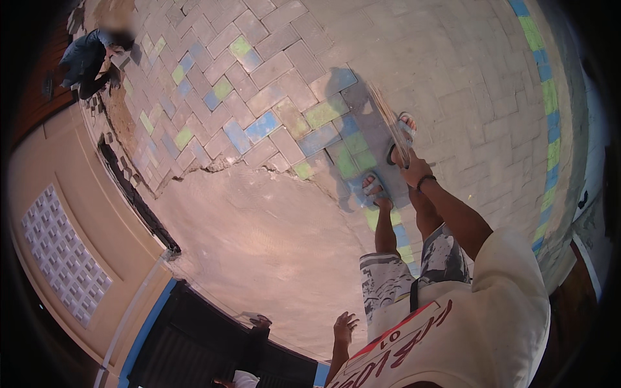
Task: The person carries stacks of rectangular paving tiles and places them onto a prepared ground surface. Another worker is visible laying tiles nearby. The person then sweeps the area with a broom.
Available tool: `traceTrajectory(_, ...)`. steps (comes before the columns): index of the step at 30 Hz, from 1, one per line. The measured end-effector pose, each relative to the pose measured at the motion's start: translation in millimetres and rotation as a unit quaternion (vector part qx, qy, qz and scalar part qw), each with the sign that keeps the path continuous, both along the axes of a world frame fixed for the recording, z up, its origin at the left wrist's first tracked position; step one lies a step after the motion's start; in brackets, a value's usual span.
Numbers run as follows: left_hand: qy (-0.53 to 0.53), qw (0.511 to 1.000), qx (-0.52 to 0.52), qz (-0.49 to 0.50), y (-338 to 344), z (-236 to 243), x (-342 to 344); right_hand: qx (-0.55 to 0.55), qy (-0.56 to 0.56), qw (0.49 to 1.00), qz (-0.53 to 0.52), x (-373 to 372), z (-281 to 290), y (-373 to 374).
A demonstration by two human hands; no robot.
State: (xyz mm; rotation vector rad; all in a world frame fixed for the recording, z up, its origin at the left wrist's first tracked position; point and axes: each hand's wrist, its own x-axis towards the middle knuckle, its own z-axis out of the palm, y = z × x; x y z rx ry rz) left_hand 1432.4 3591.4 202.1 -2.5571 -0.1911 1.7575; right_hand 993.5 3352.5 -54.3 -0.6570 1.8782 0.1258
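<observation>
My right hand [417,169], with a dark band at the wrist, is closed around the bound end of a stick broom [383,107]. The broom's thin, pale sticks point up and left, away from me, over the paving beside my sandalled right foot [407,124]. Whether their tips touch the ground I cannot tell. Lower down, my left hand [345,326] hangs by my side with its fingers apart and nothing in it.
Block paving [278,139] with blue and green painted bricks meets a smooth sandy slab [252,220] along a broken edge. A person [90,58] crouches by loose bricks at far left. A wall [84,187] and dark doorway [187,343] stand left, with another person [246,378] partly visible.
</observation>
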Motion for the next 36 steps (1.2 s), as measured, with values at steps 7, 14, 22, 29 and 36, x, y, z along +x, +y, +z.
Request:
traceTrajectory(7,-0.03,0.999,-0.017,0.042,33,9,29,0.013,0.048,0.997,-0.067,63,-97,-37)
traceTrajectory(14,-0.024,0.997,-0.008,0.067,48,-8,7,0.048,-0.06,0.995,0.07,110,-20,-22)
traceTrajectory(22,0.011,0.998,-0.01,0.061,52,-15,-14,-0.012,0.039,0.998,0.039,59,-23,-11)
traceTrajectory(29,0.01,0.999,-0.035,0.039,37,-24,-9,0.054,-0.036,0.996,0.068,163,-72,-3)
traceTrajectory(36,0.007,0.998,-0.043,0.055,45,-29,-12,0.004,-0.06,0.994,0.095,129,7,20)
